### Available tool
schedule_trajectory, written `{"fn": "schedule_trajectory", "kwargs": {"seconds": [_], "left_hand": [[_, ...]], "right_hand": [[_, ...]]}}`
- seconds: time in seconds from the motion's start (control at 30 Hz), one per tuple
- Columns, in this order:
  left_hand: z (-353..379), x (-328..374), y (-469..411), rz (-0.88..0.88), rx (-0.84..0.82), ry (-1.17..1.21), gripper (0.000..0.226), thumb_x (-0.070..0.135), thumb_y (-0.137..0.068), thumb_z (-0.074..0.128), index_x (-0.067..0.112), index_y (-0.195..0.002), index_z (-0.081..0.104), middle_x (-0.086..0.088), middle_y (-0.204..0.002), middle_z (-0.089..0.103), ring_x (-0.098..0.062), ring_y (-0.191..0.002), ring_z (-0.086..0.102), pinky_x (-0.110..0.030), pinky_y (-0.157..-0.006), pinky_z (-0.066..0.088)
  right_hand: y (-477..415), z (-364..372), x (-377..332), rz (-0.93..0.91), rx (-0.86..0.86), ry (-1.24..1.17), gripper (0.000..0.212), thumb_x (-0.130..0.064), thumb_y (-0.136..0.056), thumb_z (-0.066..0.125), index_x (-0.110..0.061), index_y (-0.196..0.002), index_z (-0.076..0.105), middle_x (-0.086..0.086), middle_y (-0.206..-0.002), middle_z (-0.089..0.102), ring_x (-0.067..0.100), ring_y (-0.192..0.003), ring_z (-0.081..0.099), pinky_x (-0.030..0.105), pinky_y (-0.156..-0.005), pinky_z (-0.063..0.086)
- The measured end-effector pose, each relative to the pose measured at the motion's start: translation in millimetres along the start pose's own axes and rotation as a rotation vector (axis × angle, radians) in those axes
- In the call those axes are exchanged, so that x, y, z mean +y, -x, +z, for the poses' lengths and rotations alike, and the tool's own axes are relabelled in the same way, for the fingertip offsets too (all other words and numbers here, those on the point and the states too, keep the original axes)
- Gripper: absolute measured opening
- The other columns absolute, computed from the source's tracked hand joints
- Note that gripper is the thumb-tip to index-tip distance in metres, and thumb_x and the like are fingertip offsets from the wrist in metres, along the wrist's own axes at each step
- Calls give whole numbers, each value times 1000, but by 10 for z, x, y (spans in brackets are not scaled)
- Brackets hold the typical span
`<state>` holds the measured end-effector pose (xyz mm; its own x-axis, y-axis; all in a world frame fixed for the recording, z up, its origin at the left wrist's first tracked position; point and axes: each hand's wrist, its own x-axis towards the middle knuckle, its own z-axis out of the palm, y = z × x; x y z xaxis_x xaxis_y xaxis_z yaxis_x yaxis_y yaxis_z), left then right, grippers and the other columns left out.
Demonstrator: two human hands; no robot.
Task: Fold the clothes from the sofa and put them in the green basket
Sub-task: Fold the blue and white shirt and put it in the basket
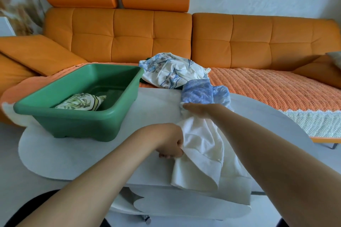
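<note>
Green basket (88, 123), orange sofa (151, 31) — white garment (203, 149), blue-patterned cloth (199, 91), leaf-print fold (81, 101).

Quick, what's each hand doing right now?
Left hand: closed, gripping the white garment.
Right hand: open, fingers straight, resting on the same garment farther up; thumb hidden.
</note>
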<state>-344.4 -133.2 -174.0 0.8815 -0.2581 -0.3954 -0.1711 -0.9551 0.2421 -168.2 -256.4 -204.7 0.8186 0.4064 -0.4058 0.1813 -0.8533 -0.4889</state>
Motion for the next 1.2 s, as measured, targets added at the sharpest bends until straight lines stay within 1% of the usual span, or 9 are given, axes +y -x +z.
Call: {"fn": "schedule_trajectory", "kwargs": {"seconds": [0.27, 0.47, 0.53, 0.63, 0.7, 0.77, 0.87, 1.0, 1.2], "left_hand": [[194, 160, 282, 61, -238, -69, 23, 23, -83, 57, 12, -63, 54, 0, -57, 69, -11, -49, 62, -24, -54, 46], [191, 190, 329, 47, -341, 100, 36, 47, -88, 57, 15, -74, 68, -1, -71, 75, -14, -56, 63, -27, -71, 47], [98, 132, 356, 81, -229, 267, 43, 52, -89, 53, 19, -64, 65, 2, -62, 71, -16, -50, 59, -30, -72, 47], [74, 61, 221, 125, 253, 298, 42, 41, -91, 50, 20, -56, 59, 6, -58, 66, -8, -48, 56, -33, -67, 51], [125, 54, 26, 124, 532, 263, 32, 34, -95, 50, 21, -68, 62, 7, -71, 69, -7, -70, 62, -34, -74, 52], [204, 60, -173, 156, 600, 192, 17, 25, -98, 51, 18, -96, 67, -1, -104, 68, -20, -104, 60, -35, -90, 46], [380, 51, -384, 125, 363, -84, 60, 46, -97, 53, 16, -148, 40, -7, -154, 37, -24, -144, 28, -32, -117, 24], [462, -8, -458, 56, 96, -134, 98, 72, -88, 49, 29, -159, -3, 1, -167, -13, -18, -153, -11, -37, -123, 0], [198, 109, -461, -97, -29, -225, 100, 85, -73, 50, 43, -157, 13, 5, -167, 5, -20, -153, 10, -48, -121, 17]], "right_hand": [[-14, 9, 40, -13, 49, 79, 51, -31, -111, 22, -15, -159, 17, 5, -167, 2, 27, -153, -3, 47, -121, 2], [42, 68, 111, -101, 114, 432, 61, -52, -104, 25, -34, -159, 7, -1, -167, -8, 20, -153, -10, 55, -122, -1], [129, 97, 140, -186, 216, 512, 59, -50, -106, 22, -31, -159, 7, 4, -167, -6, 20, -154, -8, 49, -123, 2], [322, 163, 183, -250, 287, 559, 57, -47, -107, 20, -27, -160, 9, 8, -167, -5, 23, -154, -6, 48, -123, 4], [443, 213, 250, -249, 301, 532, 59, -47, -107, 21, -25, -160, 8, 9, -167, -7, 24, -154, -7, 46, -123, 2], [537, 274, 337, -238, 306, 523, 62, -47, -106, 22, -23, -160, 5, 11, -167, -8, 24, -154, -8, 43, -123, 1], [632, 384, 558, -195, 295, 524, 68, -52, -104, 22, -22, -160, -1, 11, -166, -10, 23, -154, -8, 41, -124, 2], [735, 425, 883, -125, 229, 558, 74, -62, -100, 20, -28, -159, -8, 5, -166, -15, 19, -153, -12, 40, -124, -3], [791, 399, 957, -220, 301, 434, 72, -64, -100, 21, -34, -158, -7, -2, -167, -7, 13, -153, -7, 43, -123, -2]]}}
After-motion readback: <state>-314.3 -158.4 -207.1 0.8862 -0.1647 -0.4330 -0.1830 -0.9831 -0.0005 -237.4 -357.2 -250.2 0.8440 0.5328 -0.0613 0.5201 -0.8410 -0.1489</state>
